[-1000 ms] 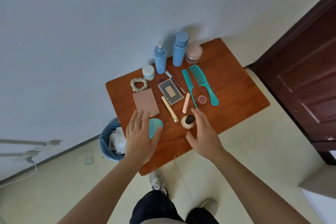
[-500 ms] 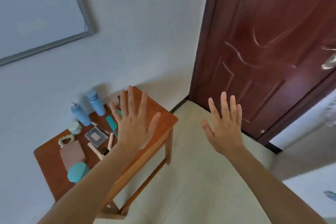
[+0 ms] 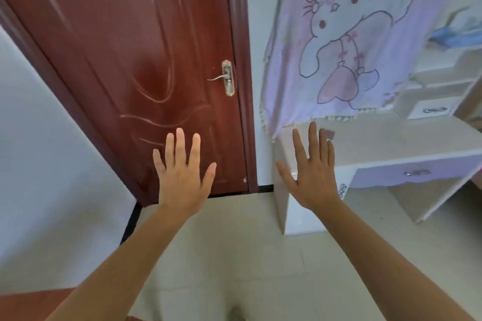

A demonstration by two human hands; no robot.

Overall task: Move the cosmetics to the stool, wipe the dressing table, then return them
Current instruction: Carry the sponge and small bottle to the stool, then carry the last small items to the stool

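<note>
My left hand (image 3: 182,177) is raised in front of me with fingers spread, holding nothing. My right hand (image 3: 314,172) is up beside it, also spread and empty, in front of the left end of the white dressing table (image 3: 391,141). The dressing table stands at the right with a bare cream top and a lilac drawer (image 3: 417,173). A corner of the brown wooden stool (image 3: 31,305) shows at the bottom left edge. No cosmetics are in view.
A dark red door (image 3: 146,60) with a metal handle (image 3: 225,77) is shut straight ahead. A pink cartoon cloth (image 3: 352,41) hangs over the dressing table's back. White shelves (image 3: 440,78) rise at the far right. Pale tiled floor (image 3: 234,255) lies below.
My view has swung right, from the stool with the cosmetics to the door and dressing table. Both hands lifted off the stool and stay spread and empty.
</note>
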